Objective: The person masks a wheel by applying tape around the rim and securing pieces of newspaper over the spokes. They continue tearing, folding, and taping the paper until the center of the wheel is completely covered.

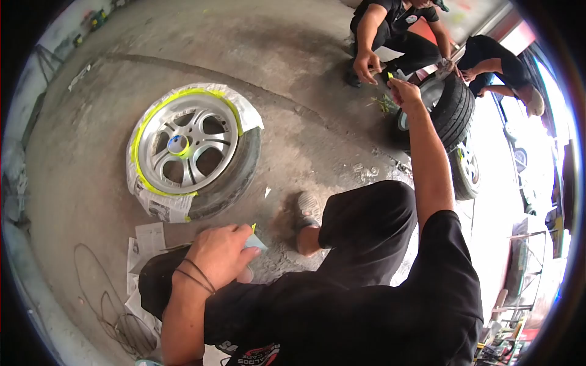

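Note:
My left hand (215, 255), over my lap, is closed on a small pale piece of paper (256, 243) with a bit of yellow at its top edge. My right hand (404, 93) is stretched far forward, pinching a short strip of yellow tape (390, 75) close to a co-worker's hand (367, 66). On the floor at front left lies a tyre (235, 183) with a silver alloy wheel (194, 146). Newspaper (244, 110) edged with yellow masking tape (141, 165) covers much of the tyre round the rim. Blue and yellow tape circles the hub.
One co-worker (400, 27) crouches at the top right, and another person (497, 64) bends beyond. Tyres (455, 113) stand by them, with yellow scraps (383, 104) on the floor. Newspaper sheets (149, 239) and a thin cable (116, 317) lie at my left. A metal rack (528, 268) stands at right.

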Demonstrator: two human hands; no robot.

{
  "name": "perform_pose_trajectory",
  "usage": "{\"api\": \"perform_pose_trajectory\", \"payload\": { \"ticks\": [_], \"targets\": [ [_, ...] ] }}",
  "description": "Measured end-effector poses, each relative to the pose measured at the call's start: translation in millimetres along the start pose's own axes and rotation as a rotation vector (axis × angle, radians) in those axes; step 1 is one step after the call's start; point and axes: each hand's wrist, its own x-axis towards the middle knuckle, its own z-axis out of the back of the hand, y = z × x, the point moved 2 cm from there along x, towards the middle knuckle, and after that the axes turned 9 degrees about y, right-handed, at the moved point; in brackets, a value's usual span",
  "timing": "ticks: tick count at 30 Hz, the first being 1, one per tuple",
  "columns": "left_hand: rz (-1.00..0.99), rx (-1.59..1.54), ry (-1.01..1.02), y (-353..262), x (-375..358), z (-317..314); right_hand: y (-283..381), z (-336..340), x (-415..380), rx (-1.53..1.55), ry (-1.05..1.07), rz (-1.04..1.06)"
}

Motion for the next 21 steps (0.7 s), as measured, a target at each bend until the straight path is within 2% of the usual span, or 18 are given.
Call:
{"api": "perform_pose_trajectory", "payload": {
  "ticks": [5,6,8,9,10,11,14,16,17,19,20,21],
  "targets": [
    [0.038,-0.016,0.018,1,7,3,-8,-2,22,0.027,0.129,0.035],
    [0.031,-0.012,0.027,1,7,3,-22,19,52,-0.109,0.202,0.198],
    [-0.016,-0.036,-0.059,2,7,2,-39,23,79,0.214,0.322,-0.019],
    [-0.012,-0.039,-0.064,2,8,2,-25,20,64,-0.008,0.31,-0.055],
    [-0.012,-0.04,-0.069,4,11,4,-36,19,76,0.246,0.374,0.009],
    [-0.016,-0.038,-0.081,6,14,6,-34,19,74,0.268,0.45,-0.008],
    [-0.01,-0.07,-0.145,6,15,8,-38,26,82,0.214,0.506,-0.086],
    [-0.036,-0.098,-0.202,5,17,10,-36,28,70,0.205,0.356,-0.09],
    [-0.043,-0.103,-0.219,4,17,10,-43,27,66,0.206,0.363,-0.089],
    [-0.047,-0.111,-0.241,5,18,10,-53,20,53,-0.034,0.211,-0.059],
    [-0.097,-0.131,-0.309,5,17,10,-53,6,31,-0.158,0.26,-0.09],
    [-0.147,-0.154,-0.376,5,16,9,-46,-19,2,-0.294,0.409,-0.078]
  ]
}}
